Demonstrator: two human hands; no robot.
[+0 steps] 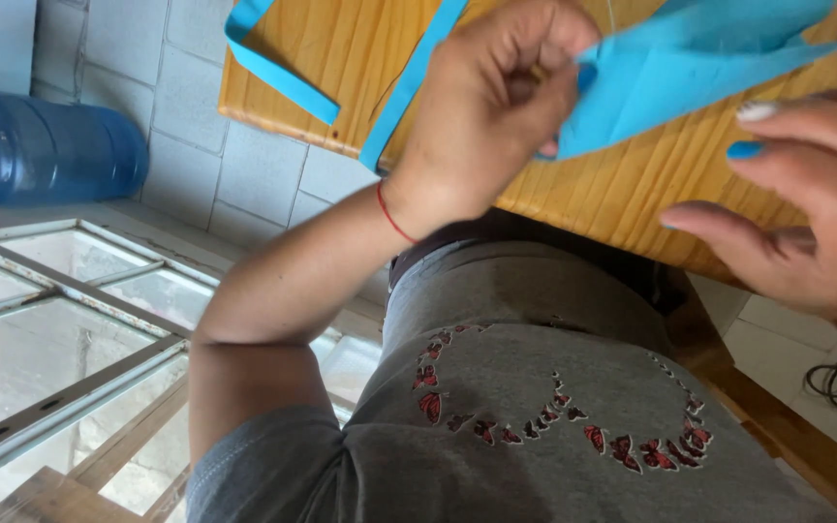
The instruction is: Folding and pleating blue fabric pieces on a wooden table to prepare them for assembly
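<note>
You are working in soft, even daylight that leaves only faint shadows on the wooden table (622,184), while your right hand (806,203) shows motion blur and the blue water bottle (46,145) at far left looks smeared.
</note>
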